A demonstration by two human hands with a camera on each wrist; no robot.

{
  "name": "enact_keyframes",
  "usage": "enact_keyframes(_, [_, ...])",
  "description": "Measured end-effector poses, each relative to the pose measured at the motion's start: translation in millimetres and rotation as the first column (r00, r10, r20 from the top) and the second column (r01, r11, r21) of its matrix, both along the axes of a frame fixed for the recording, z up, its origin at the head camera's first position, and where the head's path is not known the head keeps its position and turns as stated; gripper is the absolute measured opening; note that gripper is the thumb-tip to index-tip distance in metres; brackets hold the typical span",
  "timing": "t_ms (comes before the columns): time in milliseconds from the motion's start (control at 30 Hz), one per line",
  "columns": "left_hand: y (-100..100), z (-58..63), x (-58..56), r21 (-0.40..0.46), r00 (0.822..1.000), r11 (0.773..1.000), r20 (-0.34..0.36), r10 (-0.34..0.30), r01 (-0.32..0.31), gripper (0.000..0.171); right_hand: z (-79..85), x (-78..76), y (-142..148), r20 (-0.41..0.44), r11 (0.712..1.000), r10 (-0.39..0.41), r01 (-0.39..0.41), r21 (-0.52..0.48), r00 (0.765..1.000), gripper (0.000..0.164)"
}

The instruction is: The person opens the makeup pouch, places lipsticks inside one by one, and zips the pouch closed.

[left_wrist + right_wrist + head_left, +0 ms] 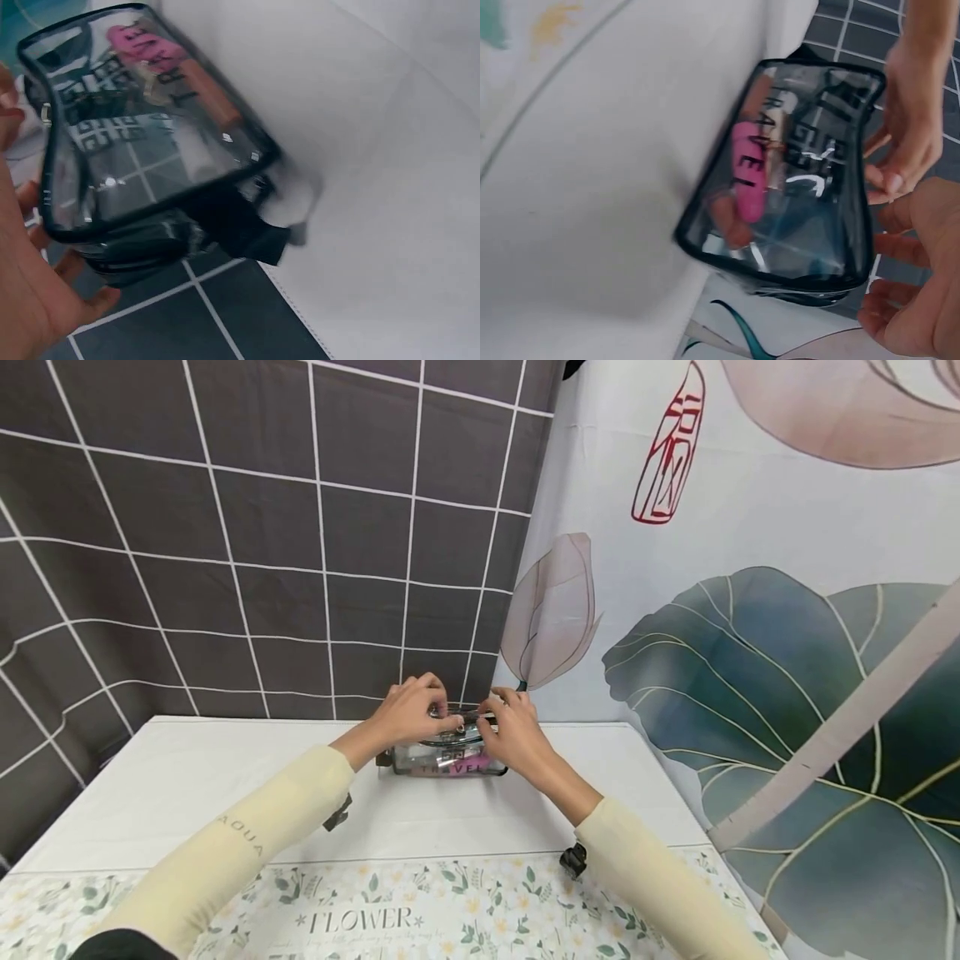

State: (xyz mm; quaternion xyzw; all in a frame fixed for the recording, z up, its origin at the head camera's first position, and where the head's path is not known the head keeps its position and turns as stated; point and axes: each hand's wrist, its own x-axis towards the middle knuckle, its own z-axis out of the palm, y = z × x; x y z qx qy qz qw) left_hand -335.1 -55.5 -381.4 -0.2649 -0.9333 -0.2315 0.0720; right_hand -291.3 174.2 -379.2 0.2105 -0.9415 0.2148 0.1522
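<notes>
A clear zip pouch (448,767) with black edging and the word TRAVEL stands at the table's far edge. My left hand (411,710) grips its top edge on the left, with the thumb over the front. On the right, my right hand (516,735) holds the same edge with bent fingers. Through the clear front of the pouch (802,232), the right wrist view shows a pink item (748,180) and brownish tubes. A black side tab (244,229) sticks out from one end in the left wrist view. The fingertips behind the edge are partly hidden.
The white table (247,777) carries a floral mat (465,902) along its near side. Directly behind the pouch hangs a dark grid-patterned cloth (270,552). A white curtain with lotus leaves (750,677) borders the right side.
</notes>
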Motion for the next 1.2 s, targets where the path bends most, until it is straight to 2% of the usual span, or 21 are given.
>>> enact_keyframes(133, [9, 6.7, 1.9, -0.032, 0.999, 0.999, 0.053, -0.012, 0.014, 0.045, -9.7, 2.5, 6, 0.013, 0.998, 0.022, -0.022, 0.056, 1.0, 0.04])
enact_keyframes(267, [19, 8.1, 3.6, -0.084, 0.996, 0.995, 0.077, -0.048, 0.055, 0.036, -18.1, 2.2, 9, 0.042, 0.994, 0.031, -0.035, 0.1, 0.999, 0.046])
enact_keyframes(400, [24, 7.7, 4.6, -0.115, 0.996, 0.992, 0.081, -0.044, 0.054, 0.028, -21.6, 0.8, 8, 0.056, 0.989, 0.044, -0.052, 0.142, 0.997, 0.048])
enact_keyframes(633, [28, 8.4, 6.6, -0.099, 0.998, 0.995, 0.069, -0.002, 0.009, 0.026, -21.8, 0.5, 3, 0.055, 0.985, 0.051, -0.059, 0.161, 0.997, 0.049])
enact_keyframes(767, [30, 9.1, 4.8, -0.081, 0.998, 0.996, 0.06, -0.017, 0.022, 0.028, -22.3, 2.5, 2, 0.06, 0.986, 0.04, -0.049, 0.161, 0.997, 0.05])
enact_keyframes(967, [22, 12.3, 0.6, -0.078, 0.997, 0.997, 0.076, -0.005, 0.011, 0.038, -23.1, 3.7, 2, 0.074, 0.99, 0.024, -0.034, 0.133, 0.997, 0.051])
enact_keyframes(1200, [-6, 13.1, -1.1, -0.088, 0.992, 0.995, 0.115, 0.049, -0.039, 0.044, -24.7, 1.8, -1, 0.084, 0.993, 0.008, -0.018, 0.115, 0.996, 0.053])
